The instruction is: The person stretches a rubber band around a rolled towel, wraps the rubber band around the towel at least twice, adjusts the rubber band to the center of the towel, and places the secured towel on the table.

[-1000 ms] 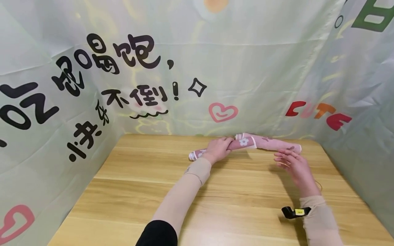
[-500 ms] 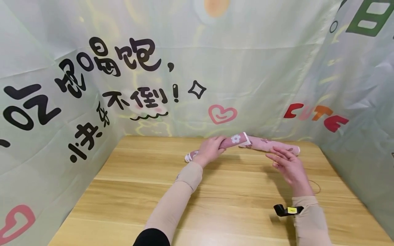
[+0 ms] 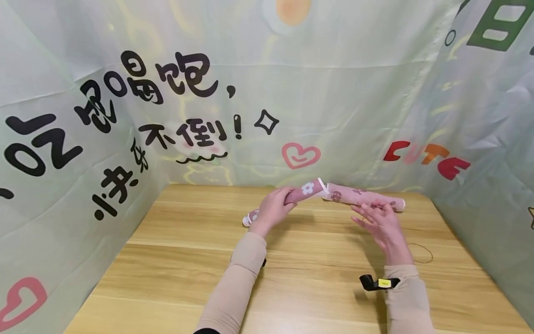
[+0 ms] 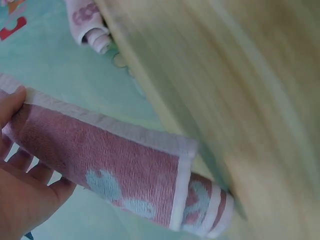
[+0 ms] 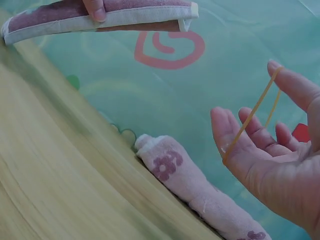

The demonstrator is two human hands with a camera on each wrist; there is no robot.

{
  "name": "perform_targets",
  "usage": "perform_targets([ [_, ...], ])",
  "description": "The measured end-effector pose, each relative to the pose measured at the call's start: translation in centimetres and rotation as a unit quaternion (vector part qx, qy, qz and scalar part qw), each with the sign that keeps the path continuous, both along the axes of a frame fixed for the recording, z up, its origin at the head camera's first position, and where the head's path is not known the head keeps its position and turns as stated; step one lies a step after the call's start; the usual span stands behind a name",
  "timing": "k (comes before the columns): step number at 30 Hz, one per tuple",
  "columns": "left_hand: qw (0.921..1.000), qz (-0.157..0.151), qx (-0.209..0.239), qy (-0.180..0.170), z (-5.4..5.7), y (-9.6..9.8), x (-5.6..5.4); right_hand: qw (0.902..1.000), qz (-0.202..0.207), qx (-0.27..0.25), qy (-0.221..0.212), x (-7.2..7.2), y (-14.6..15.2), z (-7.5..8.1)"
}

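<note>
A dark pink rolled towel [image 3: 307,189] with white edging and a flower pattern is gripped in my left hand [image 3: 273,208], one end slanting up to the right. In the left wrist view its lower end shows wound layers. The other rolled towel [image 3: 348,195], paler pink, lies along the back of the table. My right hand [image 3: 385,229] hovers in front of this paler roll with fingers spread. Around the thumb and fingers of that hand a thin yellowish rubber band [image 5: 252,113] is stretched, as the right wrist view shows.
Another thin loop, like a rubber band [image 3: 432,256], lies on the wooden table [image 3: 317,287] beside my right wrist. A printed cloth backdrop [image 3: 359,116] rises along the table's back and sides. A black wrist camera mount [image 3: 377,283] sticks out from the right sleeve.
My left hand has drawn the dark pink towel left and off the paler one, its right end tilting up. The right hand has shifted left. The paler towel stays at the back.
</note>
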State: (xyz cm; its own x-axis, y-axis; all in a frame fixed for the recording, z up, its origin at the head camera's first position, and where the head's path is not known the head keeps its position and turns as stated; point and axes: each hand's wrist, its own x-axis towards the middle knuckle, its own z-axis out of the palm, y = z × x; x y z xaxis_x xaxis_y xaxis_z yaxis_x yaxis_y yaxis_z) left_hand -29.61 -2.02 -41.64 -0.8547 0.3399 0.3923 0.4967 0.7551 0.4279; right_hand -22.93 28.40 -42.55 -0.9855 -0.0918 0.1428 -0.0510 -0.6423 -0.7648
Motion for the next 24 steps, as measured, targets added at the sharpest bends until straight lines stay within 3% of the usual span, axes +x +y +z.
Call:
perform_targets([
  [6,0.9991,-0.001,0.04,-0.013,-0.1,-0.3,0.9,0.9981,0.018,0.035,0.046,0.0,-1.0,0.0],
  [14,0.9965,0.008,0.081,-0.021,-0.6,-0.2,2.3,0.9907,0.002,0.118,0.068,-0.1,-3.3,0.6],
  [24,0.9958,0.012,0.09,-0.005,-1.0,0.6,3.4,0.9657,-0.021,0.24,0.097,-0.3,-5.6,0.8],
])
